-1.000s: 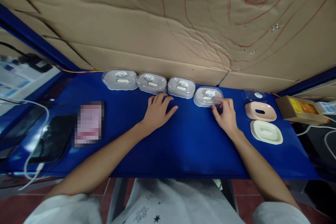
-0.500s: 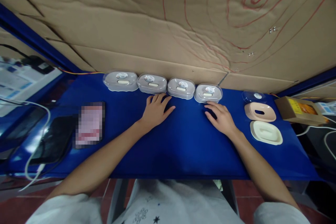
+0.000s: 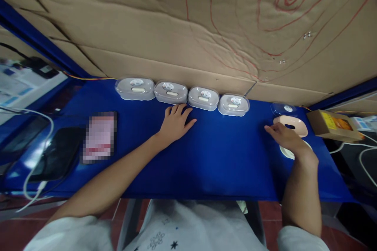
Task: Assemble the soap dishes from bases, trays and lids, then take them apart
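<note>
And here's the left hand [image 3: 173,125], open and palm down on the table [image 3: 220,153], fingers spread, tips just short of the middle of a row of four clear-topped boxes [image 3: 203,99]; nothing shows in its grasp, though its underside is hidden. Over to the right hand [image 3: 287,139], bent at the wrist above the pink shell [image 3: 297,125] and the cream tray [image 3: 286,153], thumb out to the left, fingers curled partly out of view; whether it grips or merely hovers, I cannot tell. That hand covers the near left part of the pink shell, leaving its far rim and much of the dark slot on show, and hand and wrist hide most of the cream tray, with a pale edge peeping out below. Just behind the pink shell sits the clear lid [image 3: 283,109], so see-through against the blue that its outline is hard to follow. The four boxes stand along the foot of the cardboard [image 3: 147,39], each with a round label too small to read. A carton [image 3: 324,123] lies at the right edge, its print unreadable. Away to the left, the phone [image 3: 100,137] has its screen pixelated, beside a dark device [image 3: 59,153] crossed by the white cable [image 3: 52,125].
</note>
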`<state>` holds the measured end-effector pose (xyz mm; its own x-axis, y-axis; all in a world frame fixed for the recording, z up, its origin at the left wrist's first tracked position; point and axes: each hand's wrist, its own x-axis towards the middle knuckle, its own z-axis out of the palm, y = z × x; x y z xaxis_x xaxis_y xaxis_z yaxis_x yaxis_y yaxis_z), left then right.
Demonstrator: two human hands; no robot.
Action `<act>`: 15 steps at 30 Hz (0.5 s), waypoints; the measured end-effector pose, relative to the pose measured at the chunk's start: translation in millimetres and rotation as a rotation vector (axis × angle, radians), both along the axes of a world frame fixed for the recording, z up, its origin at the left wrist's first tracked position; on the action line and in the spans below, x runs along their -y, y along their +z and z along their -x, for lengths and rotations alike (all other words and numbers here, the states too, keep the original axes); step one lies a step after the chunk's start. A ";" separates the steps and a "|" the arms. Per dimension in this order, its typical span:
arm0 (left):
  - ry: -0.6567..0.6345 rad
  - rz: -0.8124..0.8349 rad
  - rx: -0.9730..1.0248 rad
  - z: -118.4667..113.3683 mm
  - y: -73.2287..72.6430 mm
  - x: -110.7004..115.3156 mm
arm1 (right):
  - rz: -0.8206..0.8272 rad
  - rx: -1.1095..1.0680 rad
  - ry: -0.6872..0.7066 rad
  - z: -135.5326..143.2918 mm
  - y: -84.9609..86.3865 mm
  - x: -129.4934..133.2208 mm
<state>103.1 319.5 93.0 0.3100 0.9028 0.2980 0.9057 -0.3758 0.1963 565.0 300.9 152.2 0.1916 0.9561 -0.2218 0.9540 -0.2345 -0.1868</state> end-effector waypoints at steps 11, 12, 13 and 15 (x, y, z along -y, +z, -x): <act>-0.199 0.067 0.134 -9.6 9.5 16.3 | -0.420 -0.370 0.229 39.8 30.1 18.4; -0.316 0.095 0.135 -12.3 10.4 21.3 | -0.454 -0.233 0.190 32.1 24.7 15.1; -0.440 0.126 0.126 -15.2 11.1 26.6 | -0.452 -0.097 0.141 22.9 17.8 11.6; -0.646 0.178 0.083 -20.9 11.3 36.7 | -0.357 0.098 0.049 4.0 2.6 5.2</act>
<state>124.0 282.8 104.4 0.7865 0.5814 0.2082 0.4894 -0.7924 0.3642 561.0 295.8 154.9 0.1477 0.9784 0.1445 0.9798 -0.1249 -0.1561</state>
